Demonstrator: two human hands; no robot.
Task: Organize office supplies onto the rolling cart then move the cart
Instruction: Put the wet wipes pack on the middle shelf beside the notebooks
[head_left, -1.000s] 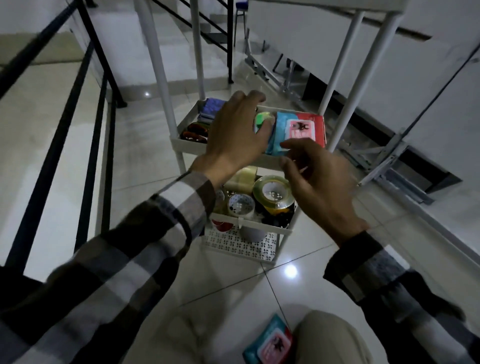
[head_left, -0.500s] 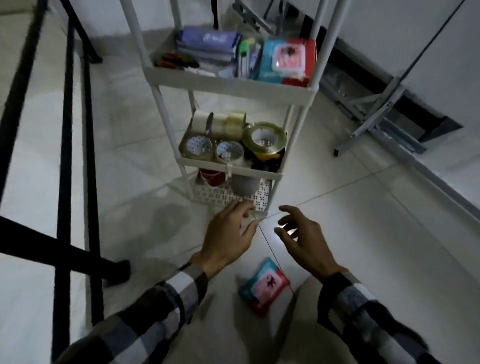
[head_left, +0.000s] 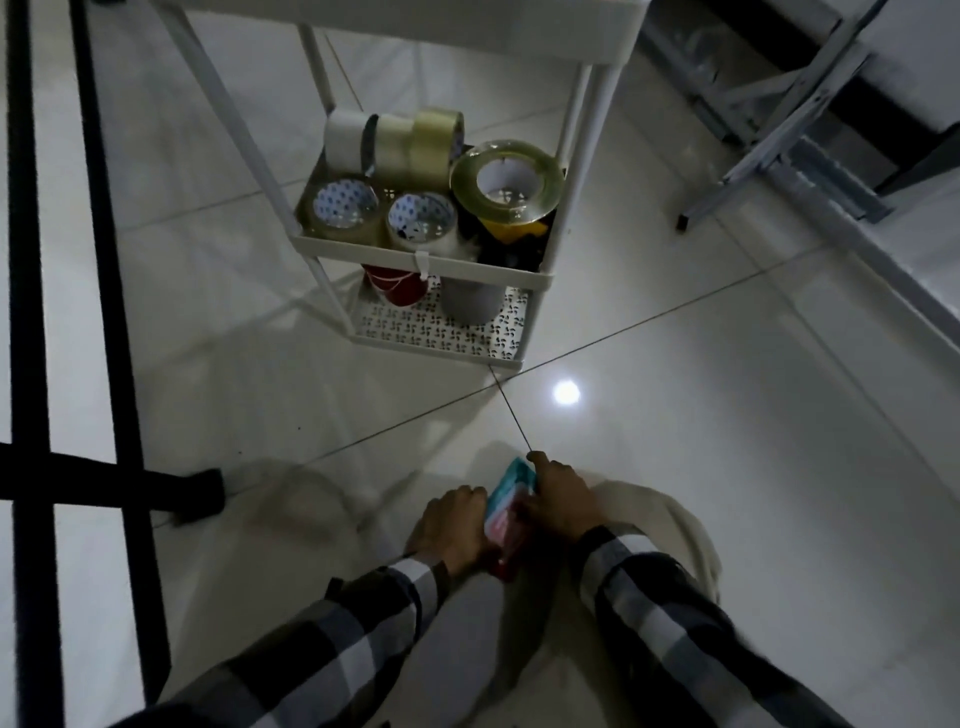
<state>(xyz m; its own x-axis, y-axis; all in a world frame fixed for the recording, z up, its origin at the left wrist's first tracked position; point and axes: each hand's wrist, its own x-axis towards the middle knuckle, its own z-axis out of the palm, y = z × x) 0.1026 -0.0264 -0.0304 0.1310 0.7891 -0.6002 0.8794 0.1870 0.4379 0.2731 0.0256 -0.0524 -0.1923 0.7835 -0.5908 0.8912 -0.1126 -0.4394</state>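
A teal and red wipes pack (head_left: 508, 506) sits low over the tiled floor near my knee, tilted on its edge. My left hand (head_left: 453, 529) grips its left side and my right hand (head_left: 560, 496) grips its right side. The white rolling cart (head_left: 540, 280) stands further ahead. Its middle shelf holds several tape rolls (head_left: 413, 176). On the perforated bottom shelf stand a red cup (head_left: 397, 288) and a grey cup (head_left: 474, 301). Only the underside of the cart's top shelf shows.
A black metal railing (head_left: 104, 291) runs down the left side, its foot (head_left: 195, 493) close to my left arm. Grey metal frame legs (head_left: 769, 150) lie along the wall at the upper right. A light glare (head_left: 566, 392) shines on the floor tiles.
Both hands came down from the cart's upper shelf to the floor and closed on the wipes pack, which has tipped up onto its edge. The camera tilted downward.
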